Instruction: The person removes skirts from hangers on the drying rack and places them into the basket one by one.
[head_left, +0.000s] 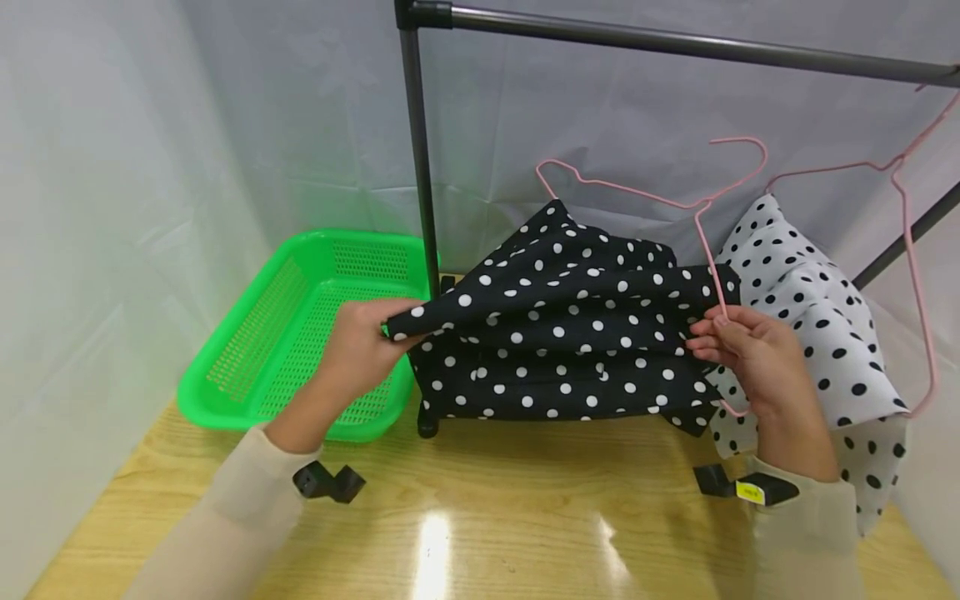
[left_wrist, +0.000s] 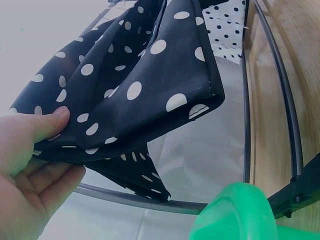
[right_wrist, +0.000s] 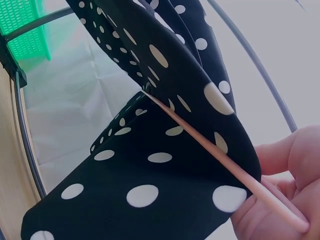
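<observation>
1. Between the two hands, above the bench (head_left: 480,500): black polka-dot cloth (head_left: 562,333), stretched with its long axis running left to right, bunched upward toward the middle.
2. Left hand (head_left: 360,346): grip clenched on the cloth's left corner, thumb on top and fingers below, just in front of the green basket (head_left: 247,367).
3. Right hand (head_left: 750,354): grip pinching the cloth's right edge together with the wire of a pink hanger (head_left: 705,242), the wire running along the fold.
4. Hanger side nearer the right hand; hook rising up and away from that grip, below the dark rack bar (head_left: 675,42).
5. Just behind the right hand: white polka-dot cloth (head_left: 817,308) on a second pink hanger (head_left: 911,250), touching the black one's right end.
</observation>
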